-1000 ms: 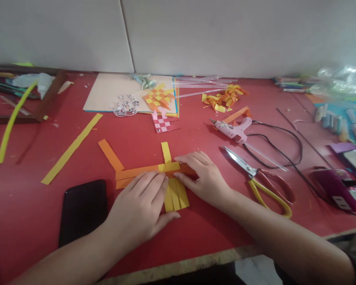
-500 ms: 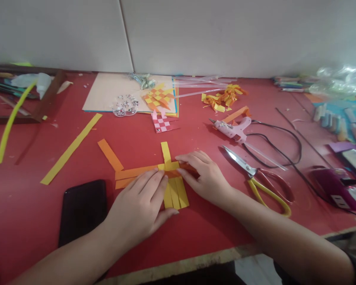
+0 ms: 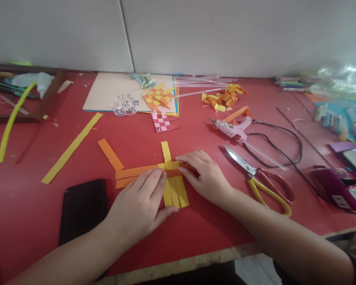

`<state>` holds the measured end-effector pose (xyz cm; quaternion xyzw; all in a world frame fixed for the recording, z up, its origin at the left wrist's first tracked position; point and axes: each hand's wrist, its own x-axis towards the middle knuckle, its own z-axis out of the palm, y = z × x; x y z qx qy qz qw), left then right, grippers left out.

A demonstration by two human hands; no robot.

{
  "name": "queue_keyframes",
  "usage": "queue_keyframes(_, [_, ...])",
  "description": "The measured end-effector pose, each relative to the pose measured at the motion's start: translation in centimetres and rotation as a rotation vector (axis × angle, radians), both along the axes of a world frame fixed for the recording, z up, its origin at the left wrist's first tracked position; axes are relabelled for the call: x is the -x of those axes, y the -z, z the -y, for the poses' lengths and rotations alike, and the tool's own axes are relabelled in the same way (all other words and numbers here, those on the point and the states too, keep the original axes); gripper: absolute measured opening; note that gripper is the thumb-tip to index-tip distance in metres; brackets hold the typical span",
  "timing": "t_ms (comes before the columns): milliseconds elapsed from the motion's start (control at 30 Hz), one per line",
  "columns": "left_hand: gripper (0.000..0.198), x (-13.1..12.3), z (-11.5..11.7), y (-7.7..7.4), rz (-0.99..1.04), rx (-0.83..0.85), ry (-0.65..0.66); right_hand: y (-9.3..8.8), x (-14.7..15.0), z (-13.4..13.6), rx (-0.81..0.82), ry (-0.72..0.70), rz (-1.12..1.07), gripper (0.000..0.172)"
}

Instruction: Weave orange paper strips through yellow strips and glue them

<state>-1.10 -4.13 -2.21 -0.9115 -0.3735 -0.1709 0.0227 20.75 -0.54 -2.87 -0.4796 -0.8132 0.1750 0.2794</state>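
Observation:
Yellow paper strips [image 3: 176,192] and orange paper strips [image 3: 130,172] cross each other in a partly woven piece on the red table. Across its left part lies my left hand [image 3: 142,194], fingers flat and together, thumb stretched toward the yellow strips' lower ends. My right hand [image 3: 206,174] is closed at the right edge, thumb and forefinger on the orange strip's end, which the fingers partly hide. One yellow strip points away from me above the weave. A loose orange strip [image 3: 110,153] slants near the left ends.
A black phone [image 3: 83,208] lies left of my left hand. Scissors [image 3: 249,170] and a pink glue gun [image 3: 234,128] with its cord are at right. Behind are a pink woven paper fish [image 3: 161,122], an orange-yellow woven one [image 3: 158,97] and a wooden tray [image 3: 49,97].
Hardly anything differs. My left fingertips have shifted very slightly on the weave; the right hand stays at the same edge.

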Motion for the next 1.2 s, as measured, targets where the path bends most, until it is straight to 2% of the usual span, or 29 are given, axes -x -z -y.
queue_keyframes(233, [0.056, 0.0, -0.1, -0.7, -0.027, -0.049, -0.055, 0.0, 0.0, 0.0, -0.006, 0.004, -0.005, 0.018])
queue_keyframes(633, [0.047, 0.0, 0.0, -0.1, -0.018, -0.035, 0.01, 0.0, 0.1, 0.0, 0.004, 0.014, -0.006, 0.018])
queue_keyframes(867, [0.041, 0.0, -0.1, -1.0, 0.009, -0.014, -0.023, 0.1, 0.0, 0.0, -0.01, 0.014, -0.01, 0.018])
queue_keyframes(1033, [0.017, 0.1, -0.2, -1.6, 0.071, -0.052, 0.028, 0.1, 0.0, -0.1, -0.005, 0.029, -0.012, 0.019])
queue_keyframes(1200, [0.02, 0.0, -0.1, -1.4, 0.107, -0.103, 0.108, 0.1, 0.1, 0.0, -0.025, 0.022, -0.016, 0.018])
